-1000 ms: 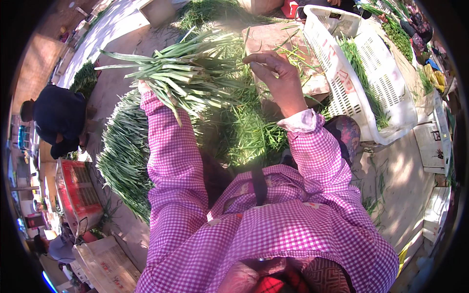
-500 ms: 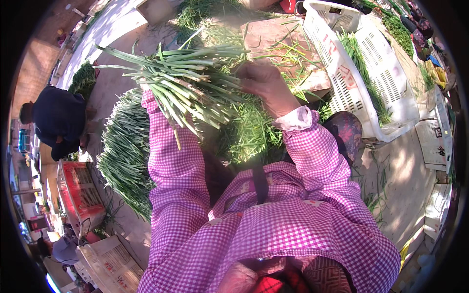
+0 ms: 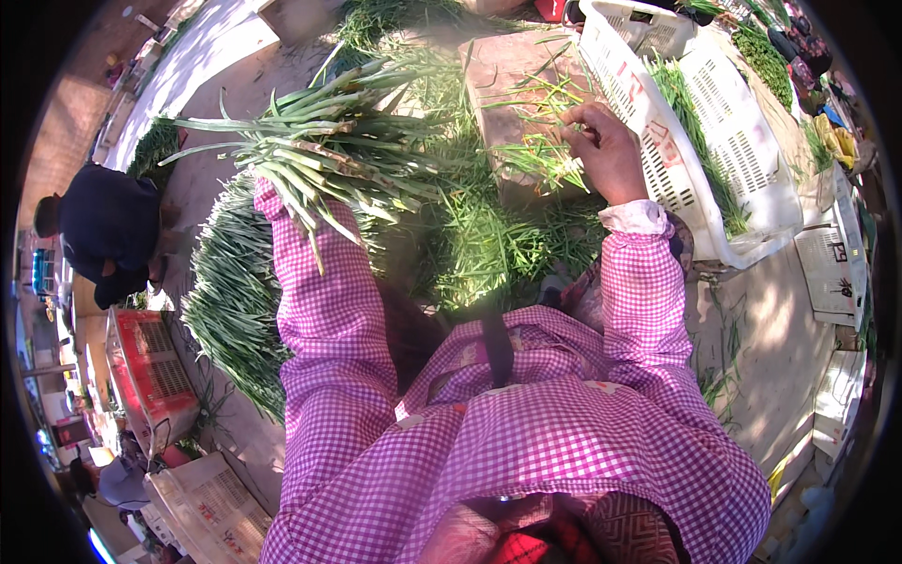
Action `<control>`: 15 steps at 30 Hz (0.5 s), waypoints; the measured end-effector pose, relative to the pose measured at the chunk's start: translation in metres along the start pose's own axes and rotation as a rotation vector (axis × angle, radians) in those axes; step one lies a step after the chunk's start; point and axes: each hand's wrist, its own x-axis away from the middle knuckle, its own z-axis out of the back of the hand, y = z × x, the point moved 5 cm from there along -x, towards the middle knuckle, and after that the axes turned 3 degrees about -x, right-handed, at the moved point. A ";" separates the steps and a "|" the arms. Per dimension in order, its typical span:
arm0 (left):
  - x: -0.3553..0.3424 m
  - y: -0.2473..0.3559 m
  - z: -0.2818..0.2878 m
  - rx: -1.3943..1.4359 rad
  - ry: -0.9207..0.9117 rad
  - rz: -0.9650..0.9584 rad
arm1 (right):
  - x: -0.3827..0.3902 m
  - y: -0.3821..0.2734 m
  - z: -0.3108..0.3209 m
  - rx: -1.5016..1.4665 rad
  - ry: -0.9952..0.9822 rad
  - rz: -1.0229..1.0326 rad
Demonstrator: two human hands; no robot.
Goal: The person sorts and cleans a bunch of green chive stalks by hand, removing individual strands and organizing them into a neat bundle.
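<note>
A thick bunch of chives (image 3: pixel 329 141), long green stalks with some paler ends, is held up over my left forearm. My left sleeve runs up under it; the stalks hide my left hand. Farther right, my right hand (image 3: pixel 609 155) is apart from the bunch, above a reddish-brown board or block (image 3: pixel 503 85) strewn with loose green and yellowish blades (image 3: pixel 540 155). Its thumb and forefinger are pinched together among these blades, and what lies between them is too small to make out. Trimmed green leaves (image 3: pixel 479 240) are heaped in front of my lap.
To the left lies a large pile of chives (image 3: pixel 235 291). A white slotted crate (image 3: pixel 662 150) with green stalks in it stands close beyond my right hand. A red crate (image 3: pixel 155 362) and a pale crate (image 3: pixel 211 508) are at lower left. A person in dark clothing (image 3: pixel 111 221) bends down at far left.
My right hand has left the bunch's right end and moved right, over the board. The bunch has shifted slightly left with my left arm, and more of the leaf heap shows.
</note>
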 end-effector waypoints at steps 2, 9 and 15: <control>-0.002 0.001 0.001 0.004 0.004 -0.003 | 0.004 -0.015 -0.015 -0.365 -0.191 -0.129; -0.005 0.003 -0.004 0.013 -0.003 -0.005 | 0.009 -0.022 -0.032 -0.907 -0.294 -0.259; -0.012 0.016 -0.017 0.027 -0.011 -0.025 | 0.012 -0.038 -0.061 -0.742 -0.307 -0.182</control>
